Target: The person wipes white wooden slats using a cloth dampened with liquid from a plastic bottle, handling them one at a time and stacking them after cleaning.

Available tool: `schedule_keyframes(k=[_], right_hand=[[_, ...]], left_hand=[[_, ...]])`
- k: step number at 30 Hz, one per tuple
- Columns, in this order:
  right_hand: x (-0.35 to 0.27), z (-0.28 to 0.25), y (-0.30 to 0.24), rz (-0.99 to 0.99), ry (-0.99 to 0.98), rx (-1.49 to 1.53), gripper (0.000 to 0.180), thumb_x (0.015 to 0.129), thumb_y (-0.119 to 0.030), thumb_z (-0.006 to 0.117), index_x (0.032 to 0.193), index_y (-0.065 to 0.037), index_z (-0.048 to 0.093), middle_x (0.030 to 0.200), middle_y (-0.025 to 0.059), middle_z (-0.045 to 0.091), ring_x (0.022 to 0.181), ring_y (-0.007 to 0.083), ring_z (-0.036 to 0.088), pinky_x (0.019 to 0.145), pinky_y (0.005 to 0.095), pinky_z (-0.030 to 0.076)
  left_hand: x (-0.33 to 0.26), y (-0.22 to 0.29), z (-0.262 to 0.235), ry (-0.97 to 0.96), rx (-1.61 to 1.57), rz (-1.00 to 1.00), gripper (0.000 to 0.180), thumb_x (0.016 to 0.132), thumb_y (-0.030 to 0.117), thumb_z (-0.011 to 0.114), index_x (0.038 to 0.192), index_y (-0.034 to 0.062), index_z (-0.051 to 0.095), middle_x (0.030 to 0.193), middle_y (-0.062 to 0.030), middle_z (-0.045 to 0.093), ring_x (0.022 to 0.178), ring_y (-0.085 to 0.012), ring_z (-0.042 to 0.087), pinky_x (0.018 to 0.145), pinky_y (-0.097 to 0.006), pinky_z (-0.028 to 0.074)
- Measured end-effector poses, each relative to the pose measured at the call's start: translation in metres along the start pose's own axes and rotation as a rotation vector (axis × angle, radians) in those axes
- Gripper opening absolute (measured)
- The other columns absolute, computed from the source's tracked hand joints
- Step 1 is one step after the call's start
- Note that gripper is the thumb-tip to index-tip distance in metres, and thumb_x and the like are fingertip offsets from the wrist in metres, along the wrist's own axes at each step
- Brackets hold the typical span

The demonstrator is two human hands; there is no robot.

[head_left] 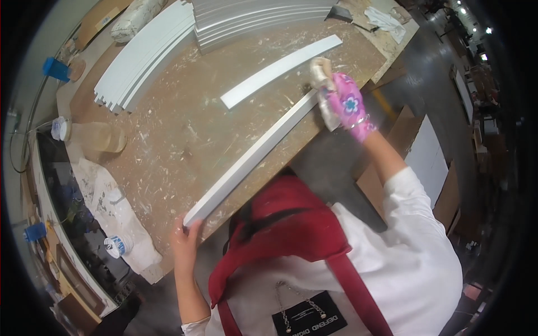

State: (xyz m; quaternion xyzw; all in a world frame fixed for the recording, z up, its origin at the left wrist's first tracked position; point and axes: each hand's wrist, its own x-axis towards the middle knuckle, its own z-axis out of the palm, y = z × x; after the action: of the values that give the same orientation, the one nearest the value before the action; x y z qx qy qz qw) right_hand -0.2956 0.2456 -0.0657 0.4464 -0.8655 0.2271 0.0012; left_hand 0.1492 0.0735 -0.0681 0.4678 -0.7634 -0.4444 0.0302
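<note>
A long white strip (252,154) of trim lies slantwise along the near edge of a paint-spattered tabletop (185,129), its near end just past the rim and its far end toward the right corner. The person's bare left hand (185,238) steadies that near end, the grip closed around the tip of the strip. The right hand (346,106), in a pink flowered glove, is clamped on a wadded pale cloth (324,84) pressed against the strip's far end (whether the fingers also pinch the strip itself cannot be told from here).

The strip looks light and stiff, though thin enough that it would likely sag or whip if lifted by one end alone; holding it at both ends, or near the middle, seems the safer hold, and its smooth painted face may be slippery or mark easily.

A second, shorter white strip (280,70) lies just beyond it, parallel and apart. Farther back rest a fanned stack of white strips (145,56) and a stack of grey boards (258,19). At the left edge sit a clear plastic jug (98,137) on its side, a crumpled spattered sheet (109,207) and a small white tub (117,245); a blue cup (55,68) stands at the far left.
</note>
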Motion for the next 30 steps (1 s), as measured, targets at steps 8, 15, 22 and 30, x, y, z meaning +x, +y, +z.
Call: schedule_keyframes(k=[8,15,22,30], right_hand=[[-0.062,0.074,-0.254,-0.860,-0.201,0.453,0.028,0.084,-0.029,0.059,0.107,-0.014,0.056,0.105,0.0042,0.058,0.099,0.0217,0.054,0.078,0.0389,0.047],[0.001,0.051,-0.098,-0.700,-0.071,0.241,0.032,0.087,-0.013,0.055,0.117,-0.020,0.063,0.083,0.0064,0.059,0.077,0.0227,0.060,0.068,0.0374,0.050],[0.036,0.038,-0.015,-0.672,0.046,-0.367,0.045,0.083,-0.012,0.055,0.126,-0.023,0.055,0.094,0.0098,0.059,0.101,0.0334,0.056,0.085,0.0449,0.047],[0.034,0.035,-0.047,-0.553,-0.009,-0.168,0.027,0.079,-0.014,0.062,0.105,-0.018,0.064,0.086,0.0092,0.060,0.092,0.0298,0.057,0.095,0.0478,0.040]], left_hand=[[0.013,0.054,-0.028,0.087,0.148,0.165,0.019,0.074,0.006,0.071,0.093,0.0012,0.067,0.085,-0.0065,0.068,0.080,-0.0204,0.065,0.075,-0.031,0.049],[0.004,0.024,-0.013,0.273,0.259,0.485,0.022,0.077,0.012,0.073,0.097,0.0034,0.068,0.078,-0.0142,0.064,0.064,-0.0286,0.059,0.059,-0.036,0.046],[0.044,-0.012,0.002,0.249,0.292,0.541,0.022,0.078,0.013,0.071,0.096,0.0017,0.066,0.092,-0.0161,0.063,0.085,-0.0347,0.059,0.075,-0.042,0.046],[0.097,0.054,0.064,0.104,0.490,0.614,0.025,0.083,0.024,0.064,0.095,0.0035,0.057,0.092,-0.0175,0.058,0.084,-0.0378,0.056,0.073,-0.046,0.046]])
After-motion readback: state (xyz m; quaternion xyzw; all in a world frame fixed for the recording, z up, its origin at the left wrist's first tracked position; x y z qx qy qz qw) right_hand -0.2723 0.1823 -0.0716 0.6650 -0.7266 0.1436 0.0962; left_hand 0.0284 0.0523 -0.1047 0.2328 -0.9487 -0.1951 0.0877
